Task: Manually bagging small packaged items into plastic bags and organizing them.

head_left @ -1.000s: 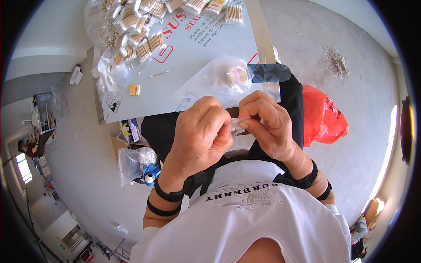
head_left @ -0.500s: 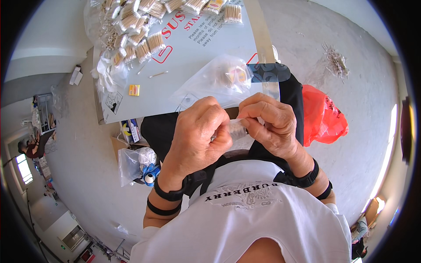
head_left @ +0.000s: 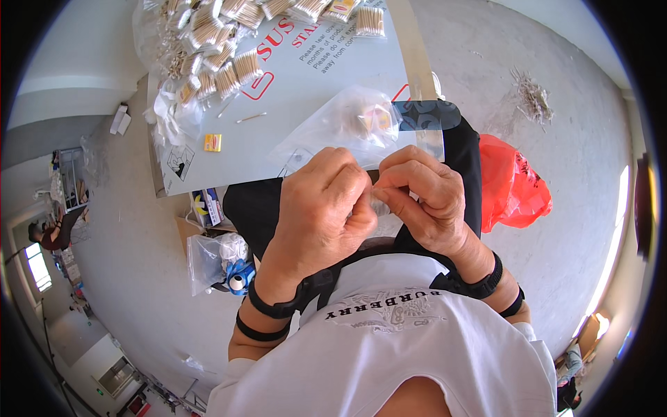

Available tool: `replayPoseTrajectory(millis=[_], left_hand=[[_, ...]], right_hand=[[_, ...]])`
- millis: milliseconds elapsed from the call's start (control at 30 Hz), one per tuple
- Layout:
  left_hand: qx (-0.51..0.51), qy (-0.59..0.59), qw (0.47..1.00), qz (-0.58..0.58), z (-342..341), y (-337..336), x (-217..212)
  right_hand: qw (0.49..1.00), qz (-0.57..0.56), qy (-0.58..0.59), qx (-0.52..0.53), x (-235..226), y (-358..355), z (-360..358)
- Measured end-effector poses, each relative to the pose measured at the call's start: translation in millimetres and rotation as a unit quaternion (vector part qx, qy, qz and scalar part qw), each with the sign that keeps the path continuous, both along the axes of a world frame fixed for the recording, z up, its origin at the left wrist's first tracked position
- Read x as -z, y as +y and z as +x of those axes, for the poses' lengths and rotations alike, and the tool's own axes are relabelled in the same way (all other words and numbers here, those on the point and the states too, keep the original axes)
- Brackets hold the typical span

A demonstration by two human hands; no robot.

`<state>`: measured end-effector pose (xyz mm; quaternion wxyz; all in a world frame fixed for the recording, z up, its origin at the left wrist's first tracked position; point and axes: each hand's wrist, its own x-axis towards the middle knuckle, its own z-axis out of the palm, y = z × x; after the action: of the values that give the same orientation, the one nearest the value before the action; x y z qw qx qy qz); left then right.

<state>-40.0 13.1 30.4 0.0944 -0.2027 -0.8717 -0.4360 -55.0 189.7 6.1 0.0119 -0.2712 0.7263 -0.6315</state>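
Observation:
My left hand (head_left: 325, 208) and my right hand (head_left: 425, 198) meet in front of my lap, thumbs and fingertips pinched. Between them they grip the edge of a small clear plastic bag (head_left: 380, 207), mostly hidden by the fingers. Whatever is inside it I cannot make out. Just beyond my hands, a larger clear plastic bag (head_left: 326, 132) lies on the board, with a small yellow-and-white packet (head_left: 376, 119) showing through it. A small yellow box (head_left: 212, 143) and a single loose cotton swab (head_left: 251, 118) lie farther left.
Packs of cotton swabs (head_left: 226, 80) are heaped on the grey printed board (head_left: 278, 90) at the far left. A dark patterned strip (head_left: 429, 115) juts over the board's right edge. On the floor are a red plastic bag (head_left: 511, 182) at right and a clear bag (head_left: 206, 264) at left.
My hands have drawn closer together, the left moving slightly right and the right slightly left. Less of the small clear bag shows between them. Things on the board stay put.

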Motion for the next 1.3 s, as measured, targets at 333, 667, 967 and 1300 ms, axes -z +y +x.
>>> replayPoseTrajectory(millis=[333, 667, 967, 1300], left_hand=[[-0.025, -0.091, 0.992, 0.081, 12, -45, -8], [0.048, -0.494, 0.717, 0.488, 32, -37, 11], [-0.173, -0.211, 0.926, 0.262, 37, -20, 2], [-0.213, 0.081, 0.932, -0.281, 0, -43, 22]], right_hand=[[0.97, -0.17, -0.172, -0.01, 10, 5, -6], [0.916, -0.229, -0.32, -0.077, 12, -3, 3], [0.847, -0.175, -0.485, -0.128, -3, -26, 14], [0.838, 0.032, -0.513, -0.183, -18, -8, -11]])
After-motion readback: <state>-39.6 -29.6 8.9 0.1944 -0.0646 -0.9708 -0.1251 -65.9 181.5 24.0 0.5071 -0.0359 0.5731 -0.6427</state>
